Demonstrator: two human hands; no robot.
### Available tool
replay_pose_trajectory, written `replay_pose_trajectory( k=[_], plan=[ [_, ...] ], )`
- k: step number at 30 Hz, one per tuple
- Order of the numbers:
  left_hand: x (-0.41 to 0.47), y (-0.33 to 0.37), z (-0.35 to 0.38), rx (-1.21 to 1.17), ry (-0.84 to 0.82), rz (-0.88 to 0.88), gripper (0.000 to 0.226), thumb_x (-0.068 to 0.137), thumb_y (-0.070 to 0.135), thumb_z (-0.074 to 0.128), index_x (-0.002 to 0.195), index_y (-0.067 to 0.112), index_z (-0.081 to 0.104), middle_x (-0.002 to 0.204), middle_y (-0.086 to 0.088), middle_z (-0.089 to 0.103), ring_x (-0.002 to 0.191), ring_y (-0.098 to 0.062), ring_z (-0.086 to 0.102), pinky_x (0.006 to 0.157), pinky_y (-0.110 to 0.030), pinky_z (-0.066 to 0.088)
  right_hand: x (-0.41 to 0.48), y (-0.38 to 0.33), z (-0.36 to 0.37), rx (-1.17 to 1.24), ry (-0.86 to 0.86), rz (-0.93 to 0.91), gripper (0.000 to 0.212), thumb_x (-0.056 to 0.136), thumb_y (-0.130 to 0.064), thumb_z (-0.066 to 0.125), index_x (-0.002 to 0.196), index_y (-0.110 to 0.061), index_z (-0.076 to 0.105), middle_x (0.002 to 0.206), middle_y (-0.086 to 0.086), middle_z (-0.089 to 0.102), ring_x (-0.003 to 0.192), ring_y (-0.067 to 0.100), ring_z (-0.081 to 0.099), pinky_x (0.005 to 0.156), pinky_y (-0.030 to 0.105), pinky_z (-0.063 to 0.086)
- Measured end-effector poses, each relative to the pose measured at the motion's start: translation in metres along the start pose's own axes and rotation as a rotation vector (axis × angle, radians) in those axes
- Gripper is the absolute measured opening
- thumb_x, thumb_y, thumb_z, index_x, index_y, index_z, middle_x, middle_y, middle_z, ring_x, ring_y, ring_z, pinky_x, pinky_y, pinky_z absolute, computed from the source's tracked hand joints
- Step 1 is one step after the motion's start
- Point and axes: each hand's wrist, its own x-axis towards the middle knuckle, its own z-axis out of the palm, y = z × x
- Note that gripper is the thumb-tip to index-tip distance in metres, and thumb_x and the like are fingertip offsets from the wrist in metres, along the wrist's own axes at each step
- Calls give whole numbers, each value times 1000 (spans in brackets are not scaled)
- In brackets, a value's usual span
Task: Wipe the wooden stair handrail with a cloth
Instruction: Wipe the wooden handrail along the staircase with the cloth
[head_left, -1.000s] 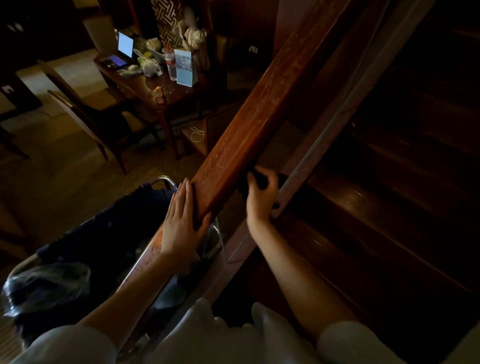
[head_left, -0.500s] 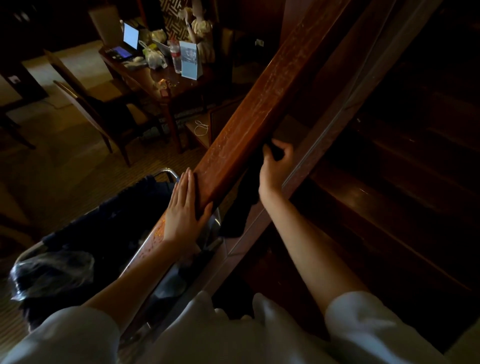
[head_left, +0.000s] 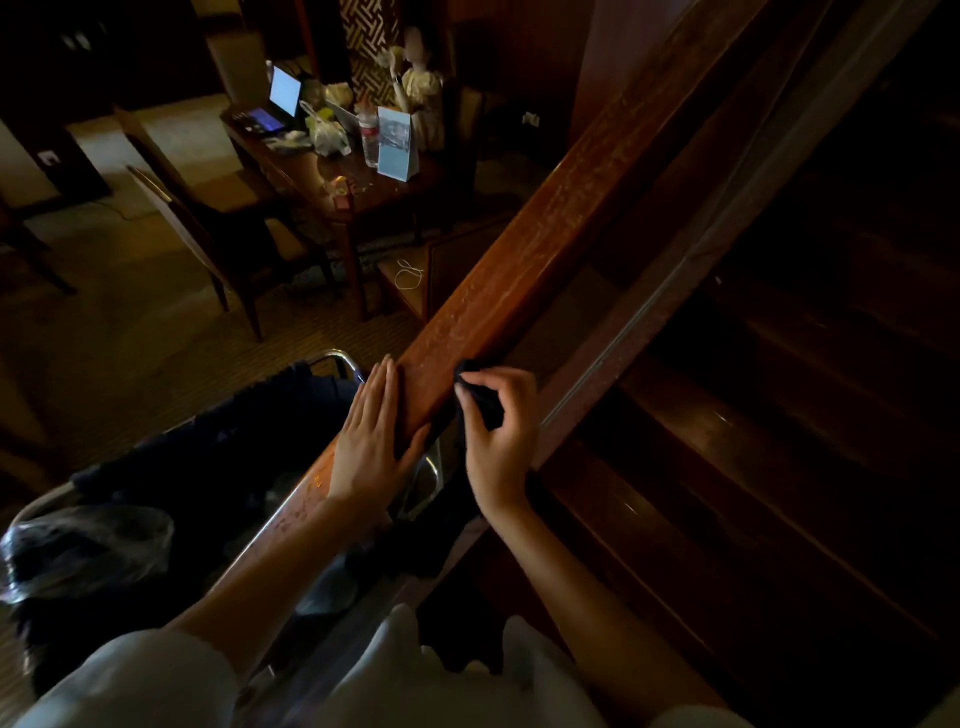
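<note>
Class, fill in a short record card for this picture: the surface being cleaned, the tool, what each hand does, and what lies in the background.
Surface: wooden handrail, sloping up to the right
Tool: dark cloth, at the rail's right edge
Left hand: flat on the rail, fingers straight
Right hand: pinches the cloth
Background: table with a lit laptop and a bottle

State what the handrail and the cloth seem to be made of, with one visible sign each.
Handrail: reddish-brown wood, seemingly varnished, since light glints along its top. Cloth: dark soft fabric, probably, since it bunches where the right hand pinches it.
</note>
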Motion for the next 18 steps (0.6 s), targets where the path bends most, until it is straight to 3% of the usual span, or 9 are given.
replay_pose_trajectory(
  k=[2, 5, 8, 10, 13, 15, 18],
  plan=[
    [1, -1, 0, -8, -7, 15, 85, 98, 61, 23, 149, -6, 21, 156, -21, 25, 146, -28, 20, 121, -37, 13, 9, -13, 14, -24, -86, -234, 13, 92, -7, 66, 105, -10, 69, 112, 4, 60, 105, 13, 58, 91, 29, 49],
    [-1, -6, 3, 1, -5, 0, 79, 99, 55, 23, 147, -7, 28, 155, -22, 28, 145, -34, 25, 121, -40, 14, 26, -22, 43, -267, -260, -416, 17, 97, -17, 57, 106, -16, 72, 116, 0, 65, 114, 20, 57, 100, 37, 40],
    [-5, -10, 9, -18, 24, -163, 81, 90, 49, 36, 152, -1, 19, 158, -15, 19, 148, -29, 18, 122, -36, 5, 35, -19, 64, -604, -371, -411, 20, 92, -18, 59, 105, -19, 75, 118, -3, 68, 124, 23, 54, 108, 41, 24],
    [-7, -12, 12, -19, 45, -207, 86, 85, 49, 41, 153, 2, 18, 158, -12, 20, 149, -26, 18, 121, -36, 5, 33, -15, 68, -727, -373, -388, 20, 90, -18, 64, 107, -21, 74, 120, -3, 68, 122, 23, 56, 106, 41, 27],
    [-8, -12, 15, -49, 54, -194, 90, 84, 60, 39, 152, 3, 22, 156, -6, 14, 148, -22, 16, 121, -38, 9, 18, -9, 64, -782, -386, -433, 29, 93, -31, 60, 119, -20, 70, 128, 2, 63, 123, 22, 55, 104, 43, 37],
    [-7, -11, 14, -42, 66, -154, 85, 88, 60, 36, 151, 6, 23, 157, -7, 15, 148, -23, 18, 121, -38, 12, 8, -7, 57, -785, -495, -492, 41, 97, -38, 53, 131, -18, 62, 137, 4, 57, 130, 22, 50, 110, 42, 37],
    [-7, -12, 12, -97, 62, -157, 94, 81, 64, 45, 152, 11, 13, 159, -8, 19, 147, -18, 15, 121, -34, 7, 20, -4, 53, -755, -534, -538, 39, 93, -22, 63, 131, -15, 62, 136, 6, 59, 128, 25, 53, 111, 45, 38]
  ],
)
